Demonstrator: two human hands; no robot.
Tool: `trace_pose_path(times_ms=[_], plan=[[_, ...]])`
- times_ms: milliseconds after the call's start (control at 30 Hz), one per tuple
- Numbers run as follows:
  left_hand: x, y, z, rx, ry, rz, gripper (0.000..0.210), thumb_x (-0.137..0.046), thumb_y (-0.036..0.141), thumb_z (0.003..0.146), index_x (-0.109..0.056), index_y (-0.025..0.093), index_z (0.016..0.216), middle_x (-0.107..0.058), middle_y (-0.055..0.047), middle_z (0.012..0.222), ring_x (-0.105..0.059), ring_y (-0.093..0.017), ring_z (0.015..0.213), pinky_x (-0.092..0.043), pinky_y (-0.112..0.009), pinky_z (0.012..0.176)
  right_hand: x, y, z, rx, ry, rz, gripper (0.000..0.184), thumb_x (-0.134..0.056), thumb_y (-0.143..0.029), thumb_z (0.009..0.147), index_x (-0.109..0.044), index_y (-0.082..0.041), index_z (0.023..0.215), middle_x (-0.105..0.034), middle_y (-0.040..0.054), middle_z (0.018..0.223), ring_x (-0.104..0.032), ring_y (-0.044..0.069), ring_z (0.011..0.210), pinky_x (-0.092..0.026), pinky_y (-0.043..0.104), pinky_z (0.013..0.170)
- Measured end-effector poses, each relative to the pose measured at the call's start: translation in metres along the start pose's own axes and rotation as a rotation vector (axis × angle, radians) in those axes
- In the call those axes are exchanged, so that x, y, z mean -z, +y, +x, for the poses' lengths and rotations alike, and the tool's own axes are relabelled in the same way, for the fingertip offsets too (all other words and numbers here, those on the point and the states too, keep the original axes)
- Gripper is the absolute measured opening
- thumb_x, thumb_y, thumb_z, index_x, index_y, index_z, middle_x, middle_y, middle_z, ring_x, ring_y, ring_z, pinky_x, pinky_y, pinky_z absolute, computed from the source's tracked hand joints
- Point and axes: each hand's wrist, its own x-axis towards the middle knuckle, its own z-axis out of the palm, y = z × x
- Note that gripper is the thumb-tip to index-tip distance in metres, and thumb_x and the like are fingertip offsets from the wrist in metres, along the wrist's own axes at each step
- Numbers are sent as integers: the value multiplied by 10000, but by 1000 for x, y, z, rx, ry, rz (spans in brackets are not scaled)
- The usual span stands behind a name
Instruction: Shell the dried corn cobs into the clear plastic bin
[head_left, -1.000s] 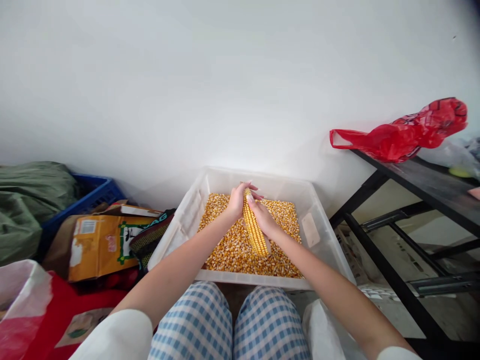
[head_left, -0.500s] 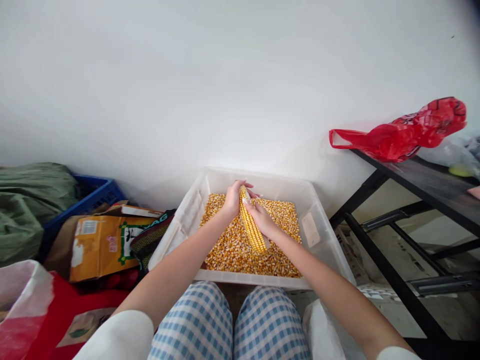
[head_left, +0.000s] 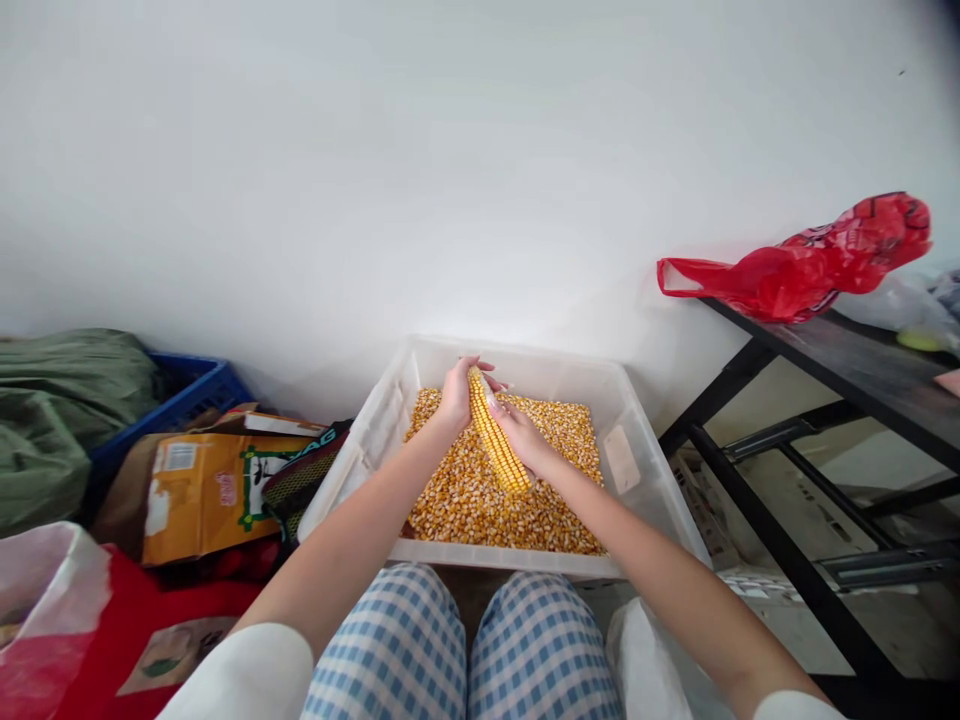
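A yellow ear of corn [head_left: 498, 440] is held at a slant above a translucent plastic bin [head_left: 652, 490]. My left hand [head_left: 459, 392] is closed round its upper end, with the fingers passing behind it. My right hand [head_left: 519, 430] grips the ear from the right, its thumb lying on the kernels near the upper part. A pale strip without kernels shows beside that thumb. Loose corn kernels [head_left: 465, 510] cover the bottom of the bin beneath both hands.
A black-framed table [head_left: 862, 360] stands on the right with a red plastic bag [head_left: 810, 265] on it. To the left are an orange cardboard box [head_left: 202, 510], a blue crate [head_left: 217, 385], a green cloth-like bundle [head_left: 45, 430] and a red bag [head_left: 97, 640]. A white wall rises behind the bin.
The ear of corn and my left hand have shifted slightly left and up. My right thumb sits a little differently against the kernels. Both hands still hold the ear.
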Motion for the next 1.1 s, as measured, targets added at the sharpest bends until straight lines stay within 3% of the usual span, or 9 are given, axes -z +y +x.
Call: trace_pose_path(times_ms=[200,300,400,533,800,933,1100], plan=[[1,0,1,29,-10,-22,302,-490,429,677,-551,142,747,-588,-48,484,-634,-254,653,-477,-342,599,1,-6,-2,10,-16,66,519,-322,-609,807,-613,-229,1010,-652,28,844,-592,179,775,-443,330,766],[3,2,3,16,8,-13,291,-498,418,671,-551,142,746,-580,-44,473,-631,-249,634,-470,-326,574,1,-8,-5,-65,-89,83,504,-379,-612,783,-589,-229,1034,-651,22,803,-589,173,722,-454,325,716],[5,4,4,22,30,-2,287,-497,409,665,-553,141,751,-581,-48,474,-630,-248,626,-463,-316,547,0,-4,-4,-55,-64,59,446,-460,-582,760,-581,-242,1023,-646,13,834,-587,169,757,-449,317,731],[6,6,4,46,47,-10,268,-492,389,663,-552,142,748,-579,-48,468,-629,-243,620,-470,-325,574,-1,1,-3,9,-45,42,438,-411,-581,786,-596,-242,991,-642,15,884,-584,174,808,-439,321,768],[9,13,8,45,86,-79,250,-480,368,676,-556,140,746,-556,-31,442,-630,-239,612,-477,-340,623,0,-9,-7,-69,-129,92,516,-343,-603,804,-572,-210,1047,-639,46,932,-588,181,833,-437,339,799],[13,16,10,-4,131,-57,261,-477,377,677,-560,136,736,-564,-42,447,-629,-232,609,-475,-331,634,2,-5,-7,-76,-90,-73,483,-443,-605,756,-592,-205,983,-635,37,919,-577,185,868,-423,334,822],[15,14,11,-5,151,-74,232,-477,363,670,-539,139,664,-555,-48,439,-620,-222,577,-476,-333,642,1,2,-4,-111,-52,-36,539,-331,-628,790,-614,-189,922,-642,52,855,-593,189,792,-443,344,768]])
